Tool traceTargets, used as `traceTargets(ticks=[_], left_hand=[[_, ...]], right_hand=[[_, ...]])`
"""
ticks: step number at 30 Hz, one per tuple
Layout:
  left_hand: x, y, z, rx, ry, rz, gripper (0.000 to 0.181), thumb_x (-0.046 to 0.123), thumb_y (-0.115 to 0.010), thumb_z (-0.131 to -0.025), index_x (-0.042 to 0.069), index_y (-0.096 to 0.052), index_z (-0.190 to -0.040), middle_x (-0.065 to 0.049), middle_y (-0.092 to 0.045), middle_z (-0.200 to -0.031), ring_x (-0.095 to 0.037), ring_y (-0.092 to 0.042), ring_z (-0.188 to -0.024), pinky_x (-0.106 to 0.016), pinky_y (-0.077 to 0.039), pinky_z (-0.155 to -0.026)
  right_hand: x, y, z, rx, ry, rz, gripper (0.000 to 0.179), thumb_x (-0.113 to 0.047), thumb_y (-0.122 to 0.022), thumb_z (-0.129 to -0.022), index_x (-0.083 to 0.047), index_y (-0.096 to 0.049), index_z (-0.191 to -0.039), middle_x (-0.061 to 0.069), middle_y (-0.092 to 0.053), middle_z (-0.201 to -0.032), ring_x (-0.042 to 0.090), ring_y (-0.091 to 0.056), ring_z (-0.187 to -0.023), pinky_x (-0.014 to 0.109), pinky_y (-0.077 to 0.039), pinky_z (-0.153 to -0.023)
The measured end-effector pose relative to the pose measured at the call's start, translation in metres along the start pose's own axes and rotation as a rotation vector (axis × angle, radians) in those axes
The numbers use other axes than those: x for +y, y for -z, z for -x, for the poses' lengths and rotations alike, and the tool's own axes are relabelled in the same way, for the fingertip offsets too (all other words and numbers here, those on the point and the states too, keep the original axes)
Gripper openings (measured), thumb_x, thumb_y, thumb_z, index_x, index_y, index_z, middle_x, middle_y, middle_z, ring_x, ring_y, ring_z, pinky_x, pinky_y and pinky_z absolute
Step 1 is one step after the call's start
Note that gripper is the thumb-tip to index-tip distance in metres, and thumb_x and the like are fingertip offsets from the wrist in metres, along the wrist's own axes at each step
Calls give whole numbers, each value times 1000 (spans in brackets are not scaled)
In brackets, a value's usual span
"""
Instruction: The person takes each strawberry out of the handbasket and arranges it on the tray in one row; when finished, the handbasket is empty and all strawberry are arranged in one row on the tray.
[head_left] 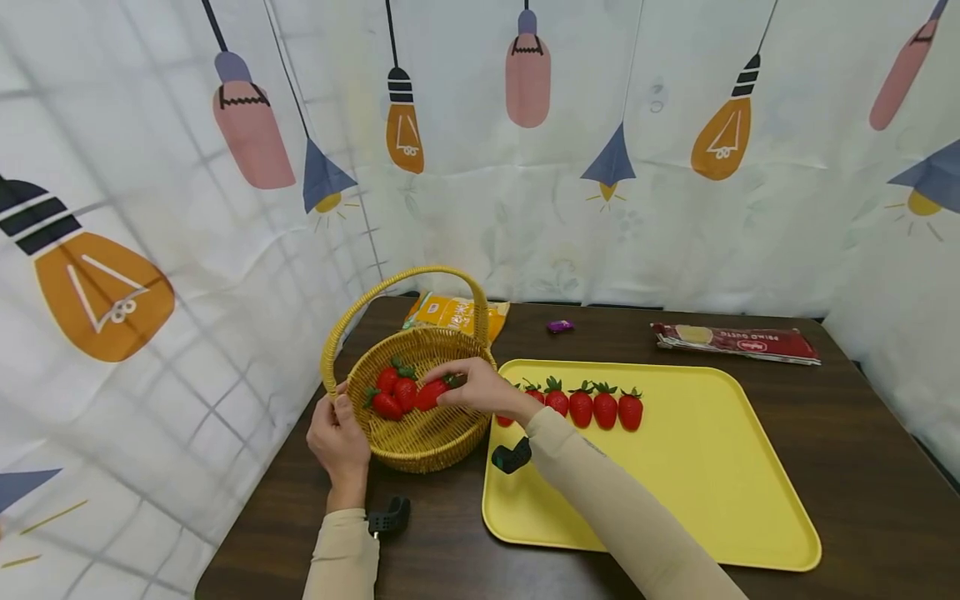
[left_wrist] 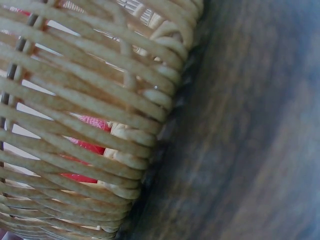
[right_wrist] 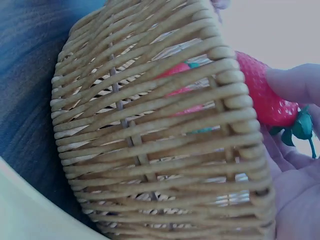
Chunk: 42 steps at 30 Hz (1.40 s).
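Note:
A yellow wicker basket (head_left: 431,461) with a tall arched handle stands on the table, left of the tray. My left hand (head_left: 341,442) holds its left rim, thumb over the edge. Inside the basket lie several red strawberries (head_left: 387,406) with green leaves. Over the basket's right side, my right hand (head_left: 483,390) pinches another strawberry (head_left: 430,395). In the right wrist view, this strawberry (right_wrist: 260,92) is between thumb and fingers at the basket rim. Several more strawberries (head_left: 581,407) stand in a row on the yellow tray (head_left: 690,475); my right forearm hides part of the tray.
Behind the basket lies an orange snack packet (head_left: 450,312). A small purple wrapped sweet (head_left: 560,326) and a long red packet (head_left: 738,342) lie at the back of the dark wooden table (head_left: 870,442). A patterned curtain (head_left: 480,200) hangs behind it.

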<state>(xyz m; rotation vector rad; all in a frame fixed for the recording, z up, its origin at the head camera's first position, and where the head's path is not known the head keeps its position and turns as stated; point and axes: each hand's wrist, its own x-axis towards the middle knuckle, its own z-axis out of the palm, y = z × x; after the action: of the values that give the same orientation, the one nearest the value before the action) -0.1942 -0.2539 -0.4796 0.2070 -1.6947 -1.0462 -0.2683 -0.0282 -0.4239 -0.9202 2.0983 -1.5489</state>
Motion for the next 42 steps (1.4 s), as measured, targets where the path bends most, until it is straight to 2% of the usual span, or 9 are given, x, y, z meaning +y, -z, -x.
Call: traceTargets(ticks=[2,4,6,8,16,25,31,36,42], left_hand=[[0,0,0,0,3,0,64,54,-47,-98,-4,-73,-92,-16,-72,-99,6,-45,-65,-20,-29,-60],[-1,0,0,0,3,0,63,54,-48,-98,-4,-72,-91,-16,-73,-100,6,-47,-67,-19,-29,-60],[-1,-1,0,2,0,1,63,54,-48,-98,-4,-72,-91,-16,-73,-100,6,-47,-68,-19,-29,-61],[-2,-1,0,6,-4,6,64,54,-48,-97,-4,-72,-90,-16,-73,-100,6,-47,-67,-19,-29,-61],[-2,-3,-1,10,-22,17,68,56,-47,-97,-6,-69,-84,-17,-73,-100,8,-47,-67,-17,-28,-59],[-3,-2,-1,8,-3,8,66,56,-47,-97,-5,-73,-95,-16,-72,-100,8,-49,-72,-21,-33,-61],[-2,-3,0,-1,-1,14,65,55,-47,-97,-5,-73,-96,-16,-72,-101,8,-48,-71,-20,-33,-62],[-3,-3,0,0,5,8,64,55,-47,-98,-3,-74,-100,-16,-72,-100,7,-50,-73,-24,-35,-62],[-7,-2,1,-8,21,-12,60,53,-46,-99,0,-74,-105,-19,-71,-100,2,-51,-74,-28,-37,-64]], right_hand=[[1,3,4,10,0,-62,34,-9,-68,-89,-12,-69,-123,-3,-68,-115,17,-48,-56,37,-48,-63],[3,5,7,18,-6,-118,34,-8,-67,-89,-11,-69,-123,1,-70,-112,26,-63,-72,47,-52,-77],[4,8,10,28,-16,-161,34,-8,-67,-89,-10,-69,-123,4,-70,-111,33,-66,-94,55,-49,-88],[5,12,14,45,-36,-181,34,-10,-67,-89,-11,-68,-123,5,-70,-110,37,-65,-98,56,-47,-90],[8,24,29,132,-31,-225,33,-13,-69,-90,-9,-66,-123,8,-66,-116,22,-66,-94,56,-47,-91],[18,39,48,257,-39,-299,30,-12,-66,-93,-5,-65,-123,14,-64,-118,41,-66,-99,54,-48,-92],[25,51,68,356,-39,-288,32,-6,-60,-96,-2,-61,-128,19,-58,-128,27,-68,-98,52,-48,-92],[33,62,88,390,-61,-261,36,-4,-58,-95,-1,-59,-131,20,-59,-125,29,-69,-97,40,-53,-87],[43,68,107,429,-84,-213,38,-6,-63,-93,-1,-60,-131,19,-60,-125,30,-68,-96,40,-54,-85]])
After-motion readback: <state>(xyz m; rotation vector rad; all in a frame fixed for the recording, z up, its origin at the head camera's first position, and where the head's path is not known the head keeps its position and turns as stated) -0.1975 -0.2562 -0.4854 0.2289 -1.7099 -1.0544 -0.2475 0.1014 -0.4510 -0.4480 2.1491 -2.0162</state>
